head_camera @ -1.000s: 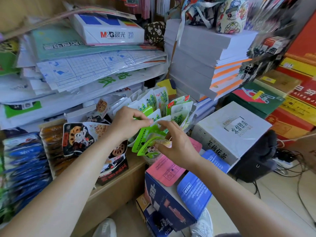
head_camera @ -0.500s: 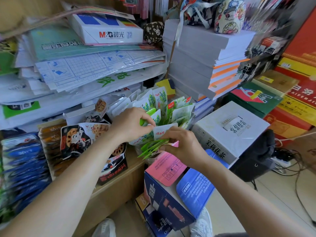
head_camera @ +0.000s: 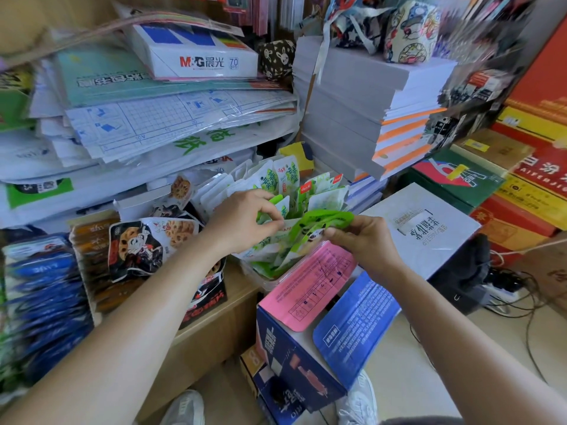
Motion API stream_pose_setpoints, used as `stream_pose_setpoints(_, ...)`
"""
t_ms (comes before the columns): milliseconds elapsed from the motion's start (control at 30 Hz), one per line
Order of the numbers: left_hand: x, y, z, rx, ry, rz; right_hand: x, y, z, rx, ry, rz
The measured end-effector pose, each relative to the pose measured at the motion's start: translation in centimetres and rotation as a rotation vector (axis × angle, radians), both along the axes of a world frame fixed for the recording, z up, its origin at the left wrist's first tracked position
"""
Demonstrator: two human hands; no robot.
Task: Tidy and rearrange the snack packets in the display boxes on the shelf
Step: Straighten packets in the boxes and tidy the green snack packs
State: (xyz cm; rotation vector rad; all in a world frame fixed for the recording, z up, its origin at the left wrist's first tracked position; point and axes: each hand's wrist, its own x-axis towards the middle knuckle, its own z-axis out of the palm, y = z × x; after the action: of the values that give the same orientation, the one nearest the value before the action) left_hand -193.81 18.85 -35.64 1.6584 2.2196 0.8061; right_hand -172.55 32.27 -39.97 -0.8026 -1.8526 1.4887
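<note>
Green and white snack packets [head_camera: 285, 179] stand packed in a clear display box [head_camera: 260, 276] at the shelf's front edge. My right hand [head_camera: 365, 243] pinches a small stack of green packets [head_camera: 325, 220], lifted and fanned flat above the box. My left hand [head_camera: 245, 222] pinches the top of a packet [head_camera: 280, 207] in the box, right beside that stack. A black, white and red box of lotus-root snack packets [head_camera: 144, 243] stands left of my left forearm.
Blue packets [head_camera: 43, 289] and brown packets [head_camera: 92, 237] fill the shelf's left end. Paper stacks [head_camera: 352, 96] and plastic-wrapped sheets [head_camera: 153, 118] hang over the snacks. An open blue and pink carton [head_camera: 310, 326] stands on the floor below, with a white box [head_camera: 423, 228] to its right.
My right hand has raised its green packets from low in the box and turned them flat. My left hand has stayed on the packets in the box.
</note>
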Motion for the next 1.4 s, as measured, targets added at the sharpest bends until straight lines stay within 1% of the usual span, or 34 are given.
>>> stream_pose_setpoints(67, -0.2, -0.5, 0.0, 0.066, 0.024, 0.038, -0.3, 0.2, -0.2, -0.087, 0.037, -0.042)
stream_pose_setpoints(200, -0.3, -2.2, -0.5, 0.229, 0.175, 0.104, -1.1, 0.1, 0.0, -0.169, 0.118, -0.036)
stream_pose_setpoints(267, -0.5, -2.9, -0.7, 0.336, 0.179, 0.128, -1.6, 0.0, 0.4, -0.22, 0.177, -0.036)
stream_pose_setpoints(333, -0.8, -3.7, -0.5, 0.386, 0.135, 0.175, -2.2, -0.1, 0.7, -0.233, 0.212, -0.036)
stream_pose_setpoints(400, -1.3, -4.5, -0.5, 0.323, 0.118, 0.22, -2.9, 0.0, 0.8, -0.195, 0.211, -0.03)
stream_pose_setpoints(467, -1.3, -5.2, -0.6, 0.204, 0.13, 0.245, -3.7, -0.1, 0.9, -0.124, 0.16, -0.059)
stream_pose_setpoints(533, -0.9, -5.6, -0.6, 0.126, 0.165, 0.268, -4.5, -0.3, 1.0, -0.036, 0.111, -0.098)
stream_pose_setpoints(633, -0.6, -5.6, -0.4, 0.068, 0.197, 0.304, -5.3, -0.7, 0.5, 0.082, 0.032, -0.063)
stream_pose_setpoints(733, -1.3, -5.4, -0.7, 0.069, 0.127, 0.287, -5.6, -1.1, -0.6, 0.245, -0.148, -0.004)
stream_pose_setpoints(833, -2.1, -5.3, -1.0, 0.011, 0.092, 0.223, -5.5, -1.3, -0.8, 0.333, -0.243, 0.061)
stream_pose_setpoints(867, -2.2, -5.3, -1.0, -0.038, 0.121, 0.2, -5.5, -1.3, -0.8, 0.398, -0.282, 0.062)
stream_pose_setpoints(967, -1.9, -5.1, -0.9, -0.163, 0.284, 0.169, -5.6, -1.4, -0.9, 0.615, -0.374, 0.001)
stream_pose_setpoints(1000, -1.9, -4.9, -1.1, -0.17, 0.279, 0.169, -5.6, -1.5, -0.9, 0.644, -0.373, -0.011)
stream_pose_setpoints(1067, -2.0, -4.8, -1.2, -0.132, 0.201, 0.177, -5.4, -2.0, -0.6, 0.583, -0.332, -0.006)
stream_pose_setpoints(1167, -2.0, -5.2, -0.5, 0.04, 0.044, 0.229, -4.9, -2.1, 0.2, 0.467, -0.279, 0.05)
stream_pose_setpoints(1233, -1.9, -5.4, -0.1, 0.183, 0.003, 0.27, -4.9, -2.2, 0.6, 0.424, -0.267, 0.113)
stream_pose_setpoints(1267, -1.9, -5.4, -0.2, 0.219, -0.001, 0.273, -5.1, -2.1, 0.6, 0.417, -0.271, 0.141)
stream_pose_setpoints(1400, -2.0, -4.8, -1.1, 0.198, 0.018, 0.24, -6.0, -1.9, 0.2, 0.394, -0.328, 0.256)
